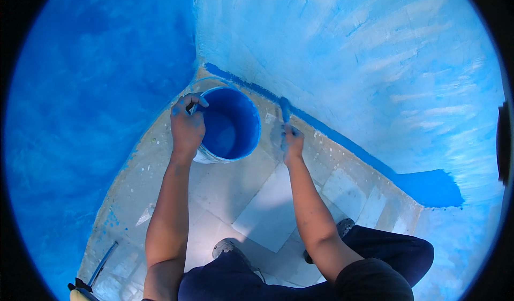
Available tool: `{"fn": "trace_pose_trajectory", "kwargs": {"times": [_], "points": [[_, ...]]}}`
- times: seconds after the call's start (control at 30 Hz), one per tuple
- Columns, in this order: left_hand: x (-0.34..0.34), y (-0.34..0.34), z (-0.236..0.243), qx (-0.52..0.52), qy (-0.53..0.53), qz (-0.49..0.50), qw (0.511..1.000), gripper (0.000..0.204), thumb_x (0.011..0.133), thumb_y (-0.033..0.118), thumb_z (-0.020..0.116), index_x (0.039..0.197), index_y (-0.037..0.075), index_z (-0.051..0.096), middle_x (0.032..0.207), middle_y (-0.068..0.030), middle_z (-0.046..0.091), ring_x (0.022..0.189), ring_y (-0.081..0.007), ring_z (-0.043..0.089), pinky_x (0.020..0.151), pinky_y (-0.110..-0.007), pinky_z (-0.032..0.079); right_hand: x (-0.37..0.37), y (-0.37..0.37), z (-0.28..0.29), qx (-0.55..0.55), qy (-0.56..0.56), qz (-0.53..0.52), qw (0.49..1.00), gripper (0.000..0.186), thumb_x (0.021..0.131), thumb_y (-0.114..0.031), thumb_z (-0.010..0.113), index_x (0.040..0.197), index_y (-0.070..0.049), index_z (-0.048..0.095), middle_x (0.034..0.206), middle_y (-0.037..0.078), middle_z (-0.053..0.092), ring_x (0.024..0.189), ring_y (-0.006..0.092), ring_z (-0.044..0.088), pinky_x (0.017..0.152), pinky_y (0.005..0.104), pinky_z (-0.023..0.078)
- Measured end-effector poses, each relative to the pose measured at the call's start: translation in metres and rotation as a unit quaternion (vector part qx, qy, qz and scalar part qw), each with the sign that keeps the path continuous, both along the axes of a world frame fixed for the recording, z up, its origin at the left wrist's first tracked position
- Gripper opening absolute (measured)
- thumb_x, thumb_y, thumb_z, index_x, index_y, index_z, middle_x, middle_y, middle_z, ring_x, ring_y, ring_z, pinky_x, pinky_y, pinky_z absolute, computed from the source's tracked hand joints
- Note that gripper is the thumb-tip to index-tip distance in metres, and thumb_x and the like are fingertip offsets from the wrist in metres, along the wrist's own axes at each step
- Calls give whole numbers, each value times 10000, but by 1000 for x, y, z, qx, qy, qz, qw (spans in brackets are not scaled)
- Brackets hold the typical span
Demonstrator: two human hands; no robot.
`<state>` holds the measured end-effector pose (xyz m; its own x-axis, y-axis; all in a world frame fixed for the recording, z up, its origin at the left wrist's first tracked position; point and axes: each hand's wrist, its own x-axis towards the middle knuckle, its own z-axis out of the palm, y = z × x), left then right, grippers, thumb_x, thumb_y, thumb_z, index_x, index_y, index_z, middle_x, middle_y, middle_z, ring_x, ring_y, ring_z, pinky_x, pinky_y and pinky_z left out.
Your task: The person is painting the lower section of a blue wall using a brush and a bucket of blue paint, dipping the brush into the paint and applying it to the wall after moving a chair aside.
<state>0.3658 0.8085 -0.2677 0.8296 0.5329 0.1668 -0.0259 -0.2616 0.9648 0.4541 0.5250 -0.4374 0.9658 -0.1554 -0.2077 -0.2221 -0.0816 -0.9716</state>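
My left hand (187,127) is closed on the left rim of a paint bucket (247,120), which is tilted so its opening faces me. The inside is coated deep blue, and some blue paint shows at the bottom. To its right, my right hand (292,142) grips a paintbrush (285,107) by the handle. The blue bristles touch or nearly touch the foot of the light blue wall (342,49), at a darker blue painted strip (342,138). Blue smears mark the fingers of both hands.
A deep blue wall (101,87) meets the lighter one at a corner behind the bucket. The tiled floor (267,212) has paint spots along its edges. My shoe (230,247) stands below the bucket. A thin rod-like tool (104,263) lies at the lower left.
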Motion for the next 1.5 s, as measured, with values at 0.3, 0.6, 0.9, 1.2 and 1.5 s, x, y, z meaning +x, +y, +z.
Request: {"fn": "trace_pose_trajectory", "kwargs": {"times": [0.3,0.6,0.9,1.2,1.5], "points": [[-13,11,-7,-3,3,34,999,244,680,-109,413,827,-7,578,926,-136,600,950,-264,582,949,-351,427,-34,-100,-23,183,44,-421,887,139,920,-168,644,931,-30,658,786,31,625,551,145,520,462,312,363],[-10,14,-12,-7,9,42,999,240,675,-104,430,833,-10,585,923,-146,595,956,-275,579,971,-381,426,-28,-41,-44,-107,-19,-169,980,190,816,-39,697,958,86,691,892,143,717,750,232,643,734,387,500],[-1,-4,-1,-19,-27,7,999,225,679,-98,432,830,-16,577,915,-143,584,960,-261,576,956,-364,420,-31,-118,-40,-108,-72,-322,938,178,791,-63,718,908,71,716,913,173,731,772,279,688,718,422,513],[4,-3,-5,1,-31,6,999,217,669,-97,430,814,-25,574,903,-146,587,945,-266,580,955,-360,420,-26,-42,-13,-94,-104,-227,964,151,822,48,664,971,61,682,884,82,690,743,194,610,680,337,487],[-2,3,-8,6,-26,21,999,204,679,-89,433,813,-24,573,909,-149,584,943,-268,578,948,-358,421,-25,-72,-31,-143,-19,-362,921,164,840,9,648,982,66,707,869,119,701,707,201,611,656,353,491]]}}
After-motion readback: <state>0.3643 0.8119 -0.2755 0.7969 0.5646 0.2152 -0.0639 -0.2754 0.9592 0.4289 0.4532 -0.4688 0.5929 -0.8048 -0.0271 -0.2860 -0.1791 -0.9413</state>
